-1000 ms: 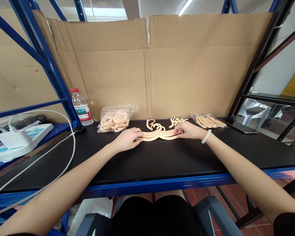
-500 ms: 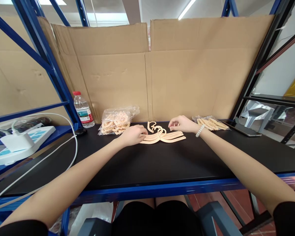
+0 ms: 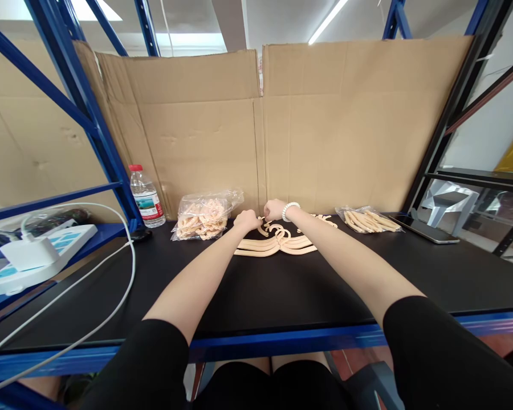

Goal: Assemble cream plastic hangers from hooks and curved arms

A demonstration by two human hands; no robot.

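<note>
The left hand (image 3: 247, 220) and right hand (image 3: 275, 209) curl beside a peach-coloured curved piece (image 3: 263, 232), behind stacked peach-coloured hanger-shaped strips (image 3: 263, 252) on the black surface (image 3: 282, 299); each grip's closure I cannot tell.

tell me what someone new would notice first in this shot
Probably the pale hanger-shaped pieces overlapping mid-way along the black tabletop, with the left grip and right grip close together on their far side. Next might come the big brown cardboard standing behind, and the red-capped bottle at the left, beside a clear bag of pale pieces.
</note>
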